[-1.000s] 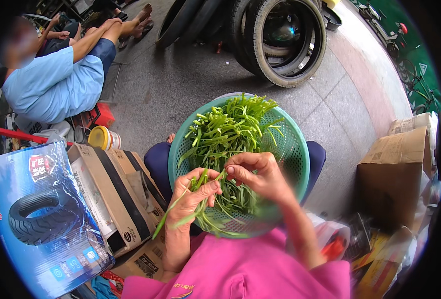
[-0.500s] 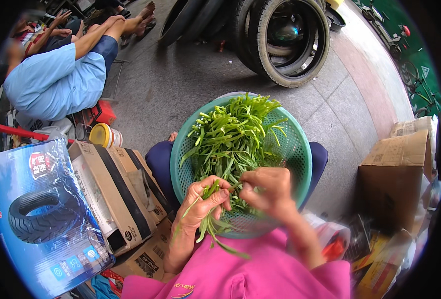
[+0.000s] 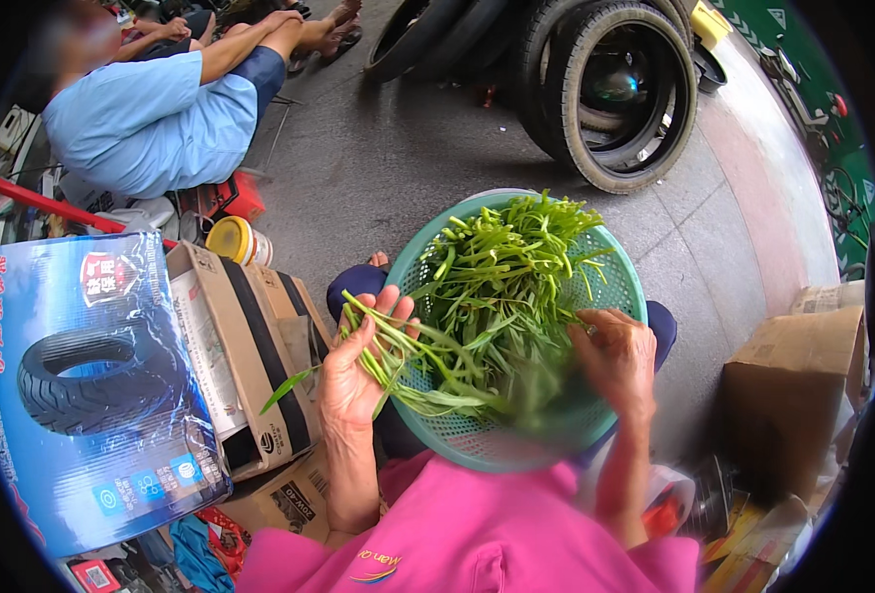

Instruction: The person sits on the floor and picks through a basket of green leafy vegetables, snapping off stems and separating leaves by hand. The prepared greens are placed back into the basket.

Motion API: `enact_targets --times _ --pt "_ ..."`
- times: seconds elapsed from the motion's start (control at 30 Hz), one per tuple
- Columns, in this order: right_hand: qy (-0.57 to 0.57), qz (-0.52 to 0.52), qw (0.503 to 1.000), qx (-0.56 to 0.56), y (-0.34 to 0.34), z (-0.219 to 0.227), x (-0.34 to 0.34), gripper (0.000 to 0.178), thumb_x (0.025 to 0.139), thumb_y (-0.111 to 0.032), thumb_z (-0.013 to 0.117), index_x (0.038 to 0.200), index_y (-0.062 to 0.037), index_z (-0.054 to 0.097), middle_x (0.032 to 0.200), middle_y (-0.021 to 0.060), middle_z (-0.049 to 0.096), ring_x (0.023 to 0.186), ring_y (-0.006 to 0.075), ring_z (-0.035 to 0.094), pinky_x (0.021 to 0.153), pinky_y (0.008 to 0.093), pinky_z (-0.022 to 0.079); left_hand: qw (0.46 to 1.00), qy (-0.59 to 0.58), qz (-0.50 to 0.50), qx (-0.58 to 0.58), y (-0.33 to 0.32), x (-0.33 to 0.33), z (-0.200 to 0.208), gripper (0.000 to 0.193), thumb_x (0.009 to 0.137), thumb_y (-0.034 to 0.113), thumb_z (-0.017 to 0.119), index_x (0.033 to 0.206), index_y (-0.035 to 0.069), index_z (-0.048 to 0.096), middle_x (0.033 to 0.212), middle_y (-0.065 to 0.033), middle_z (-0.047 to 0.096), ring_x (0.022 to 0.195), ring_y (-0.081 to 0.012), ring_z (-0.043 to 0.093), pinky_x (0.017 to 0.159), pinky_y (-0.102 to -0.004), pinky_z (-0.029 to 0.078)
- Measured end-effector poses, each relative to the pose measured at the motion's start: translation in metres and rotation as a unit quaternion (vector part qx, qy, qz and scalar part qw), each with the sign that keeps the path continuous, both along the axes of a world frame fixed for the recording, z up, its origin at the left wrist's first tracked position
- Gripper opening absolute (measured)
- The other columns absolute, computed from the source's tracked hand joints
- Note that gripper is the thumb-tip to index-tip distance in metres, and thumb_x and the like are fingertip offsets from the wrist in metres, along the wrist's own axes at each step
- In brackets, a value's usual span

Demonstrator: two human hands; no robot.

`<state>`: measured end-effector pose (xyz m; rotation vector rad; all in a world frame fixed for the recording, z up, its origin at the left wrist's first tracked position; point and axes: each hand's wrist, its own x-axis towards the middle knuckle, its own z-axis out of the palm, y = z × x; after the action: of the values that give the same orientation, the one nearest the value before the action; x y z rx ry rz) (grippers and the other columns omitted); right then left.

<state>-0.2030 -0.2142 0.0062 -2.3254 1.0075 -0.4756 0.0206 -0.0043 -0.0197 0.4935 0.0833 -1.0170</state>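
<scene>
Two hands at teal basket (image 3: 620, 282) on lap: left hand (image 3: 353, 371) grip loosely closed on leafy stems (image 3: 408, 356), which may slip; right hand (image 3: 615, 358) grip open in greens (image 3: 501, 267).

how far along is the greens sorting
Mostly not done: the green basket on the lap holds a full heap of greens. In hand: the left hand holds a small bunch of stems at the rim, and the right hand reaches into the heap.
</scene>
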Motion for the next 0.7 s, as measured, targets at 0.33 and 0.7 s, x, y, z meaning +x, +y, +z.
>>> enact_targets --times 0.33,0.7 --pt "-0.029 0.17 0.964 -0.203 0.008 -0.016 0.085 0.026 0.079 -0.002 0.065 0.104 -0.008 0.069 0.098 0.0089 0.066 0.08 0.0276 0.068 0.061 0.0398 0.055 0.996 0.076 0.041 0.013 -0.002 0.002 -0.006 0.02 0.101 0.008 0.051 0.116 0.008 0.063 0.135 -0.0119 0.058 0.133 -0.0291 0.049 0.113 -0.0507 0.04" --pt "-0.343 0.171 0.892 0.242 -0.009 0.023 0.036 0.02 0.08 0.005 0.075 0.099 -0.0002 0.072 0.086 0.0048 0.067 0.069 0.0087 0.059 0.062 0.0219 0.045 0.998 -0.022 0.062 -0.007 0.005 0.008 -0.001 0.011 0.096 0.015 0.063 0.095 0.006 0.058 0.077 -0.0026 0.049 0.064 -0.0115 0.045 0.053 -0.0245 0.037"
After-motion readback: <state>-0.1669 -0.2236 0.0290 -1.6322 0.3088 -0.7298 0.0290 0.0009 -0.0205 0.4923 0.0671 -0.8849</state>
